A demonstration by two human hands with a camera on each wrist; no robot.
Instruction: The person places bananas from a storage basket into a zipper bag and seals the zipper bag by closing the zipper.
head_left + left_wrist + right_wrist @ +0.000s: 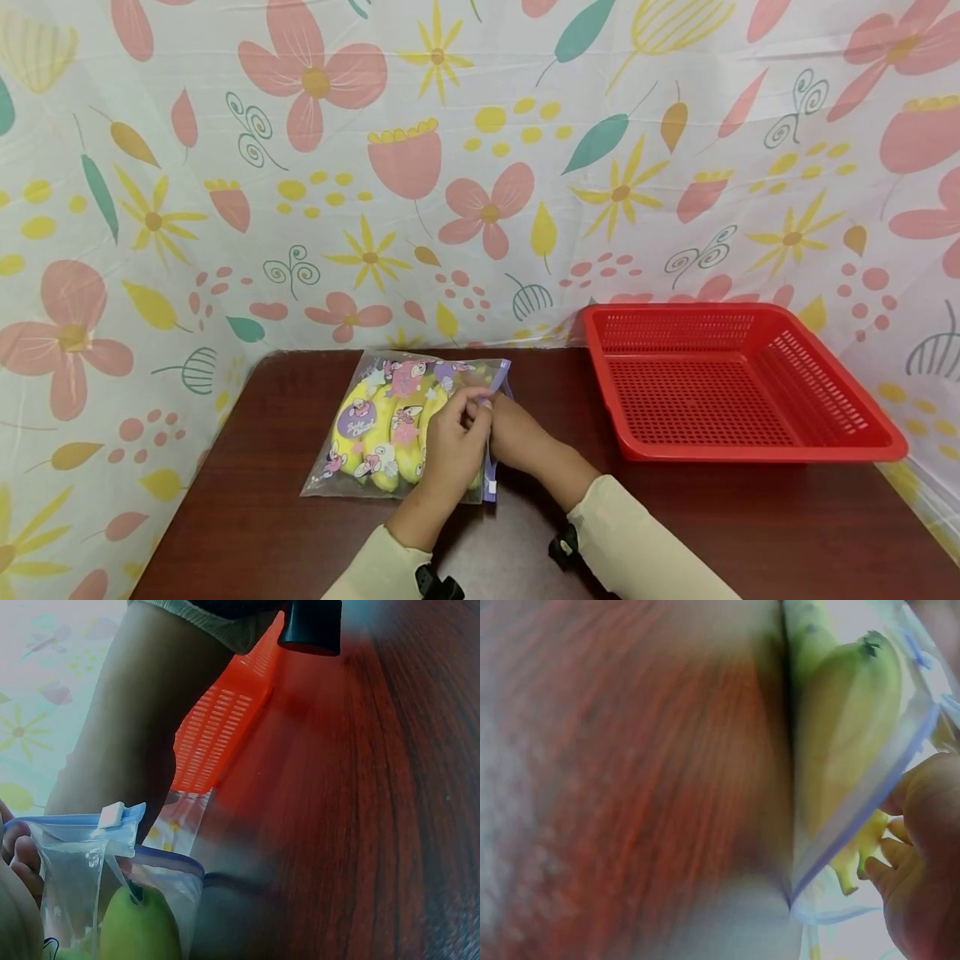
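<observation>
A clear zip bag (330, 475) with purple and pink cartoon prints lies on the table, with yellow-green bananas (384, 425) inside. Its purple zip edge faces right, and a white slider (492, 487) sits near the end closest to me. My left hand (457, 442) pinches the zip edge about midway along. Just beyond it, my right hand (521, 433) grips the same edge from the right, its fingertips partly hidden behind the left hand. In the left wrist view the two purple strips (169, 859) stand apart near the slider, with a banana (141, 922) between the bag's walls.
A red perforated plastic basket (750, 452) stands on the right of the dark wooden table (247, 517). Behind the table hangs a white cloth (480, 108) with a flower print. Black camera straps (564, 546) sit at both wrists.
</observation>
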